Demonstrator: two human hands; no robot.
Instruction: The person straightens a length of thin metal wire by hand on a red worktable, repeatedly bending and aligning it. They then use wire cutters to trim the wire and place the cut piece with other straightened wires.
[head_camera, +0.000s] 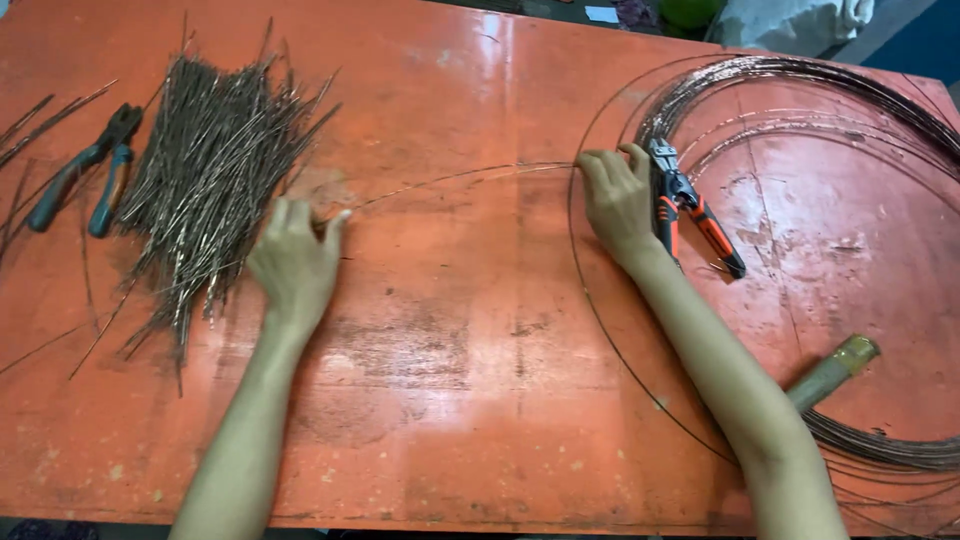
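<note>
A thin wire strand (455, 178) runs in a shallow arc across the orange table (450, 380), between both hands. My left hand (295, 260) lies on its left end, fingers spread, beside a heap of cut wire pieces (215, 165). My right hand (617, 200) presses on the wire's right end and holds red-and-black cutting pliers (690, 205) against the table, jaws pointing away from me. The strand leads into a large coil of wire (800, 75) on the right.
Blue-handled pliers (85, 175) lie at the far left, next to loose wire bits (30, 125). A brass-tipped rod (830, 372) rests on the coil's near side. Cloth and other items sit beyond the table's far edge.
</note>
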